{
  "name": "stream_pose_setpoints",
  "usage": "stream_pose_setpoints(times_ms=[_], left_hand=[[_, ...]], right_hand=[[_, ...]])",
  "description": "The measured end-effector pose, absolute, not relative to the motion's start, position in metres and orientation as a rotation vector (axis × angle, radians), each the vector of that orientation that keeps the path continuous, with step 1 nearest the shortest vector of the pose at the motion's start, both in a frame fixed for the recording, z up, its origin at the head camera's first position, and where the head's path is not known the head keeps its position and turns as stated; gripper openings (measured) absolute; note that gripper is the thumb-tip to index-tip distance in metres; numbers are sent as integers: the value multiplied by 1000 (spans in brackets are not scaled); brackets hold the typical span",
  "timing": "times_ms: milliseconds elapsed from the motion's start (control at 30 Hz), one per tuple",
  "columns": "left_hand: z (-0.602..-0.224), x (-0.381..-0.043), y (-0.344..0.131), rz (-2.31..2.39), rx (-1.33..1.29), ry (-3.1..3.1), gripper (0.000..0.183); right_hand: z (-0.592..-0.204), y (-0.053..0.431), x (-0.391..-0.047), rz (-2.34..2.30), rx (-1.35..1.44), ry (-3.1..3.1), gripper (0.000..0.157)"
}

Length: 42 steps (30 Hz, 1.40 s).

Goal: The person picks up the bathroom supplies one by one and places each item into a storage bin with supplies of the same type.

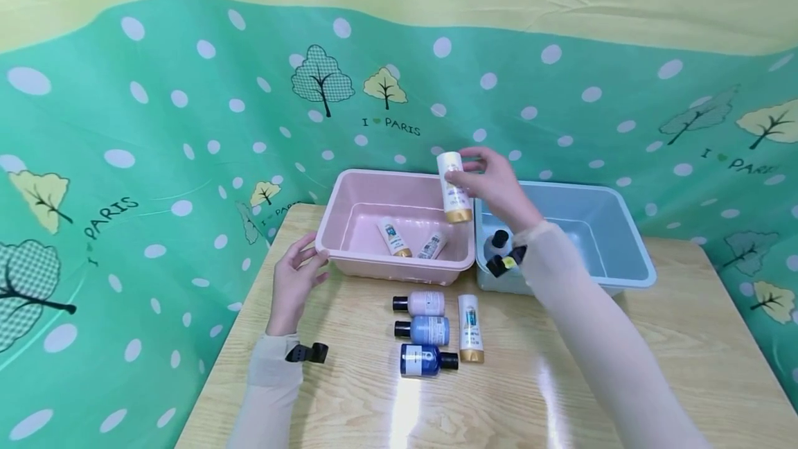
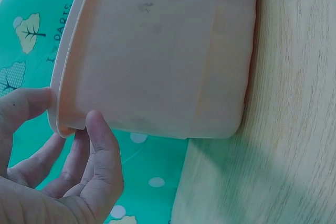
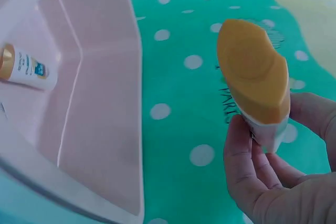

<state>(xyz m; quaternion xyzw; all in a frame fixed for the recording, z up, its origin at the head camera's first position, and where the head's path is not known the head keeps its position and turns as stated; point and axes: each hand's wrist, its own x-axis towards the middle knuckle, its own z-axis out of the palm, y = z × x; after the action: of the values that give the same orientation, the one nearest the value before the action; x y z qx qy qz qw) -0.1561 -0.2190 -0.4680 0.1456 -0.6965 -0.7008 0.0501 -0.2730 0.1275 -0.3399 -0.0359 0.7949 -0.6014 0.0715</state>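
My right hand (image 1: 497, 182) holds a white bottle with a gold cap (image 1: 454, 188), cap downward, over the right end of the pink plastic bin (image 1: 399, 263). Seen from the right wrist, the gold cap (image 3: 252, 69) faces the camera, with fingers and thumb around the white body. My left hand (image 1: 296, 285) pinches the rim of the pink bin at its front left corner; the left wrist view shows the thumb on the rim (image 2: 65, 72) and fingers beneath. Inside the bin lie a white gold-capped tube (image 1: 394, 236) and a small whitish container (image 1: 433, 246).
To the right stands a blue bin (image 1: 614, 227) with a black-capped bottle (image 1: 499, 241). In front lie a pink bottle (image 1: 427, 303), a light blue bottle (image 1: 430, 330), a dark blue bottle (image 1: 420, 360) and another white gold-capped bottle (image 1: 470, 328) on the wooden table (image 1: 349, 393).
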Motion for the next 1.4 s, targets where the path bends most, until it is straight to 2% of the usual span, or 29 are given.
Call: stream_pose_setpoints(times_ms=[333, 533, 767, 933, 1100, 1400], left_hand=[[-468, -159, -217, -2144, 421, -2129, 49], [-469, -159, -214, -2144, 420, -2135, 49], [-467, -160, -213, -2151, 410, -2127, 49], [-467, -159, -214, -2142, 403, -2132, 49], [-468, -159, -216, -2130, 415, -2140, 49], [-469, -157, -221, -2109, 425, -2148, 50]], right_hand=[[-374, 93, -321, -1672, -47, 2354, 64], [-398, 90, -328, -1534, -50, 2307, 59], [-406, 89, -329, -1583, -21, 2278, 50], [-399, 89, -327, -1649, -40, 2282, 41], [-379, 90, -317, -1682, -107, 2303, 45], [-342, 107, -269, -1652, -296, 2430, 43]])
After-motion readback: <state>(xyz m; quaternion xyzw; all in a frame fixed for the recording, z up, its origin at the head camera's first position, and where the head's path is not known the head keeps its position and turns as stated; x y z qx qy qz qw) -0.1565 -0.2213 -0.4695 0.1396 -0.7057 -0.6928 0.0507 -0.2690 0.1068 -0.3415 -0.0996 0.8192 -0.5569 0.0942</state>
